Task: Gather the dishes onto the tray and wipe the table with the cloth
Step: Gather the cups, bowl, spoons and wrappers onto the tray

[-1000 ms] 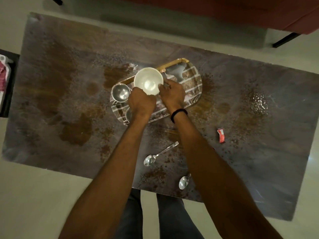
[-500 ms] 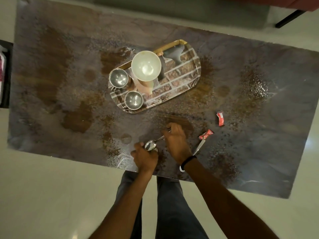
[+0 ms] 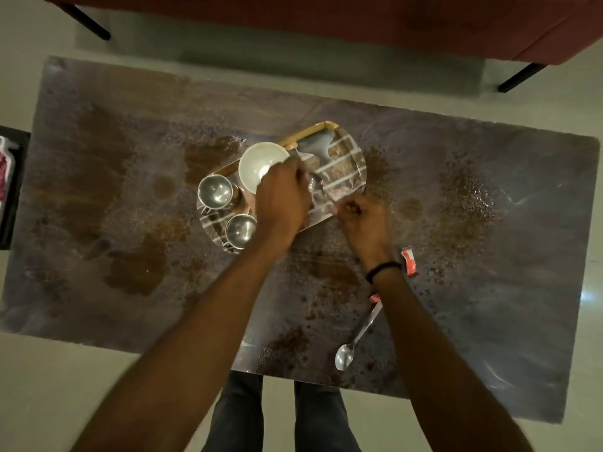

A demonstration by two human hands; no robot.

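Note:
A patterned tray [image 3: 346, 148] with a wooden rim lies mid-table. It carries a white bowl [image 3: 257, 163] and two steel cups [image 3: 215, 191] [image 3: 240, 230]. My right hand [image 3: 367, 223] pinches the handle end of a steel spoon [image 3: 316, 186], whose bowl hangs over the tray. My left hand [image 3: 281, 199] hovers over the tray between the white bowl and the spoon's bowl, fingers curled. Its palm faces down, so I cannot see whether it grips anything. A second spoon [image 3: 346, 353] lies near the table's front edge. No cloth is in view.
The dark table [image 3: 489, 288] is covered with brown spills and crumbs. Two red wrappers [image 3: 409, 261] [image 3: 374, 297] lie beside my right forearm. A red sofa [image 3: 424, 24] stands beyond the far edge. My legs show below the front edge.
Both hands left the white bowl on the tray, dropped to the front of the table, picked up one spoon, and have now carried it back over the tray.

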